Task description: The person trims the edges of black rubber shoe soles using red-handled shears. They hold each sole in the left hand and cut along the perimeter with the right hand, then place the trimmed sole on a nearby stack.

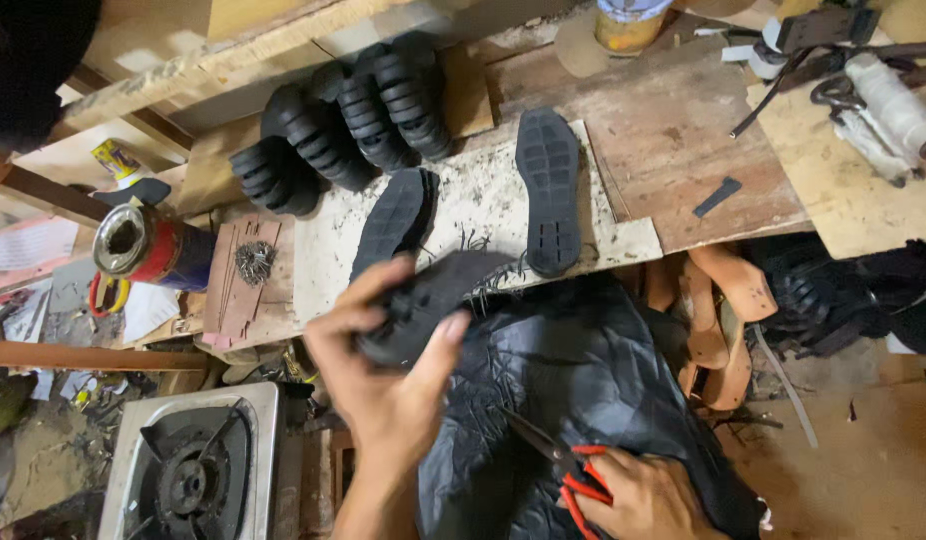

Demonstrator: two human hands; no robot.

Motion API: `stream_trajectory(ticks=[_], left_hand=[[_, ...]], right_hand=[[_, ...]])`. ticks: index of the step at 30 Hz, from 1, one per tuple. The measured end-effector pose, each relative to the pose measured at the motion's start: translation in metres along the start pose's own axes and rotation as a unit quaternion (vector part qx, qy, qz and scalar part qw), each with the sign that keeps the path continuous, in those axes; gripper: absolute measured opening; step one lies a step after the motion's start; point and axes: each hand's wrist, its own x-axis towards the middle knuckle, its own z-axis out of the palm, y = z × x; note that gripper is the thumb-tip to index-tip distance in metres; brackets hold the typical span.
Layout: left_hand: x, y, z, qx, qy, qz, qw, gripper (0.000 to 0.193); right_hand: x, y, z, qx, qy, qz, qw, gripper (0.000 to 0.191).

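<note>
Left hand point(388, 375) is clamped around a black rubber shoe sole point(428, 300), held up over the near edge of the worktop point(623, 150). Right hand point(648, 495) grips red-handled scissors point(563, 465), low on the dark sheet point(573, 380). Two flat soles point(548, 185) lie just beyond; a stack of treaded soles point(348, 120) farther back, a tin can point(133, 245) left, a gas burner point(193, 480) near left.

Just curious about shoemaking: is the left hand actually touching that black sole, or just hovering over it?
Touching. The head view shows the left hand gripping the black sole, fingers curled over one edge and thumb pressed against the other.
</note>
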Motion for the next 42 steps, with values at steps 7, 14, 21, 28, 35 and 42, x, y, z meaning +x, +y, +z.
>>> stream_trajectory(ticks=[7, 14, 21, 28, 35, 42], left_hand=[[0.039, -0.075, 0.132, 0.178, -0.071, 0.014, 0.981, 0.039], [0.04, -0.103, 0.173, 0.238, -0.122, 0.023, 0.963, 0.043], [0.035, -0.1, 0.163, 0.264, -0.131, -0.017, 0.955, 0.027], [0.049, -0.103, 0.143, 0.266, -0.145, -0.045, 0.952, 0.029], [0.061, -0.111, 0.053, 0.311, -0.127, 0.06, 0.94, 0.047], [0.085, -0.114, -0.044, 0.538, -0.133, -0.088, 0.828, 0.045]], right_hand=[[0.006, 0.026, 0.005, 0.005, 0.044, -0.004, 0.999, 0.047], [0.021, 0.055, 0.001, 0.009, 0.054, 0.04, 0.998, 0.057], [0.021, 0.061, 0.017, 0.011, -0.055, 0.107, 0.993, 0.046], [0.029, 0.083, 0.04, -0.035, -0.027, 0.032, 0.999, 0.059], [0.029, 0.053, 0.042, -0.028, -0.063, 0.121, 0.99, 0.049], [0.029, 0.032, 0.032, -0.058, -0.079, 0.131, 0.987, 0.055]])
